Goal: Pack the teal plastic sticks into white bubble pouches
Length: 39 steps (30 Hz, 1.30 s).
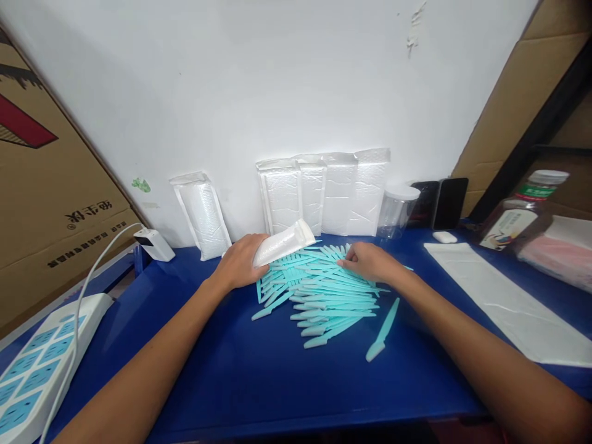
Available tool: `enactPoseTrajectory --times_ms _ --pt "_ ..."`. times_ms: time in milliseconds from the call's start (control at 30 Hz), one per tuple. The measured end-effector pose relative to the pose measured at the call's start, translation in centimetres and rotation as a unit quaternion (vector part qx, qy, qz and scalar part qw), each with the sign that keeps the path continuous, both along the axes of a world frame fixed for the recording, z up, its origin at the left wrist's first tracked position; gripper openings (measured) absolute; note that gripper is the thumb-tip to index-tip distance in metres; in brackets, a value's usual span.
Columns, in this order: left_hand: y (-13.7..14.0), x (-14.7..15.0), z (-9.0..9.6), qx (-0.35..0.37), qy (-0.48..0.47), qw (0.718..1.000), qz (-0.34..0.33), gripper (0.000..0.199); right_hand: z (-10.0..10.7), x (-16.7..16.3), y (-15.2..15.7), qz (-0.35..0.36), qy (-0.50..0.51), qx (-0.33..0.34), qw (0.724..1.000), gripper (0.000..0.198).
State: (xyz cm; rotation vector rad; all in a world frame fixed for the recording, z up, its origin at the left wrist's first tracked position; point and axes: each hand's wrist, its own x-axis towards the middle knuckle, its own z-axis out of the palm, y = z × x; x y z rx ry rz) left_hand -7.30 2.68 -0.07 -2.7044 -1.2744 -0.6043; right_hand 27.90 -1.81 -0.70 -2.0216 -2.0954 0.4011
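Observation:
My left hand (243, 260) is closed around a small white padded bubble mailer (284, 242), tilted with its open end up to the right. Just below and to the right of it spreads a pile of turquoise eyebrow razors (335, 299) with pale capped heads, most of them lying side by side. At the pile's upper right, my right hand (367, 262) has its fingers pinched together on the razors; the fingertips partly hide what they grip. One loose razor (383, 330) lies apart, nearer the front right.
Several white bubble mailers (340, 194) lean on the wall, and another mailer (202, 216) stands farther left. A clear jar (398, 213), phones (451, 203), a bottle (520, 209) and a flat white mailer (504, 302) are right. A power strip (41, 364) with a cable lies left.

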Motion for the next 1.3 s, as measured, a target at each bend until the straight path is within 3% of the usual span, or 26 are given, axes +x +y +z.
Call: enactPoseTrajectory --times_ms 133,267,733,867,1033,1233,1300 --pt "-0.2 0.2 0.1 0.002 0.009 1.000 -0.010 0.063 0.1 0.0 0.1 0.013 0.047 -0.015 0.999 0.030" --pt "-0.1 0.1 0.2 0.007 0.005 1.000 -0.011 0.062 0.2 -0.2 -0.2 0.025 0.038 -0.011 0.999 0.037" --pt "0.1 -0.1 0.0 0.005 0.017 1.000 -0.001 0.063 -0.3 0.3 0.1 0.104 0.046 -0.010 0.993 0.035" --pt "0.1 -0.1 0.1 0.000 0.015 1.000 0.008 0.062 0.5 1.0 0.0 0.103 0.046 0.020 0.993 0.031" --pt "0.1 -0.1 0.0 0.006 0.020 1.000 0.002 0.061 2.1 1.9 -0.7 0.136 0.021 -0.029 0.990 0.021" --pt "0.1 -0.1 -0.1 0.014 0.019 1.000 -0.006 0.062 0.6 0.5 -0.4 0.071 -0.023 0.064 0.995 0.044" --pt "0.1 -0.1 -0.2 0.014 0.020 1.000 -0.007 0.062 -0.2 -0.2 -0.3 0.064 -0.025 0.070 0.995 0.044"
